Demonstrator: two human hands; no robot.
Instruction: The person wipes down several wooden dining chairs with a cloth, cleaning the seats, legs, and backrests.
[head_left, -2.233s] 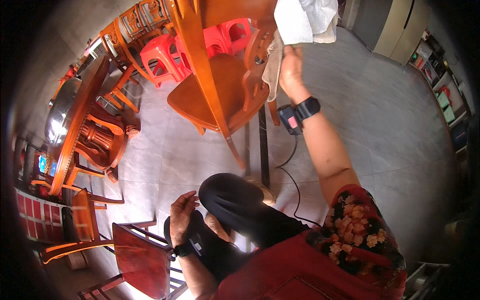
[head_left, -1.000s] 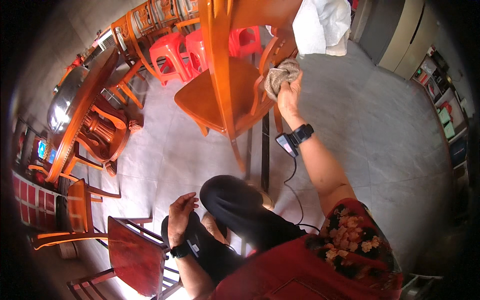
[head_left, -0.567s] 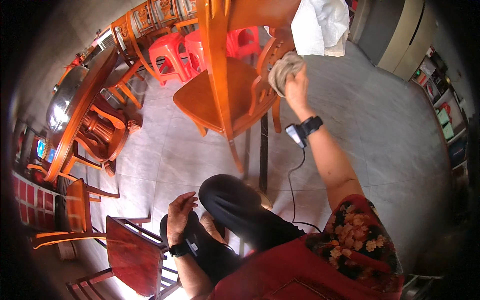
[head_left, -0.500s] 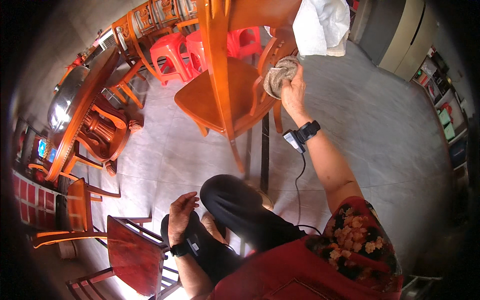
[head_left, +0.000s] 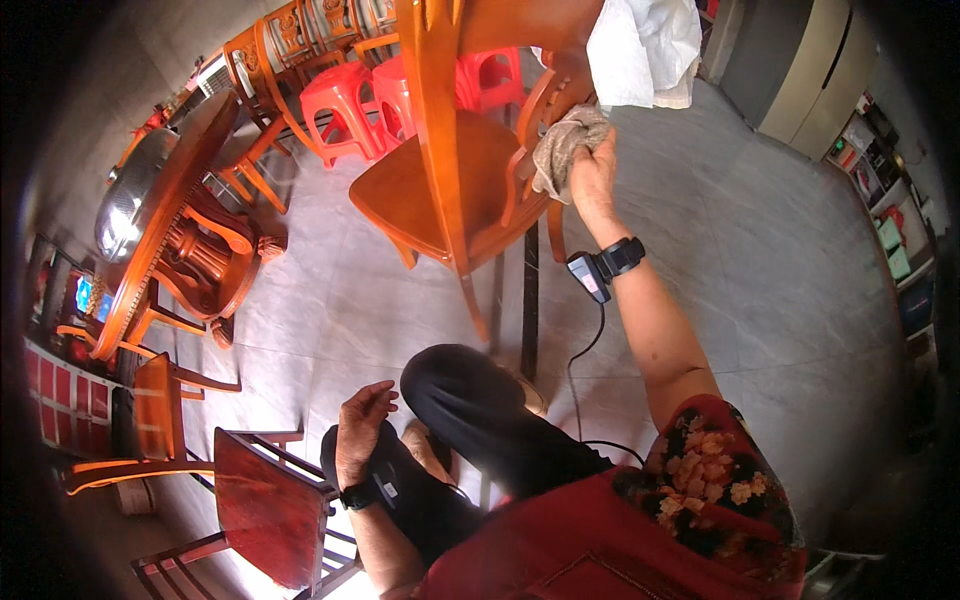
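Note:
A crumpled grey-brown cloth (head_left: 568, 148) is gripped in my right hand (head_left: 595, 178), my arm stretched forward. The cloth is against the carved back of a wooden chair (head_left: 415, 190), on its right side; my palm and the folds hide the exact contact. The orange-brown chair stands on the floor in front of me, its tall post rising close to the camera. My left hand (head_left: 362, 425) hangs over my left leg, empty, with the fingers loosely bent and a little apart.
White sheeting (head_left: 643, 55) hangs right of the chair top. Red plastic stools (head_left: 340, 105) stand behind it. A round wooden table (head_left: 190, 170) is at left; a dark red wooden chair (head_left: 268, 510) is near my left arm. A cable (head_left: 572, 375) trails from my right wrist device.
My right hand has shifted slightly right and down with the cloth, which now looks more spread along the chair back. The left hand has stayed put.

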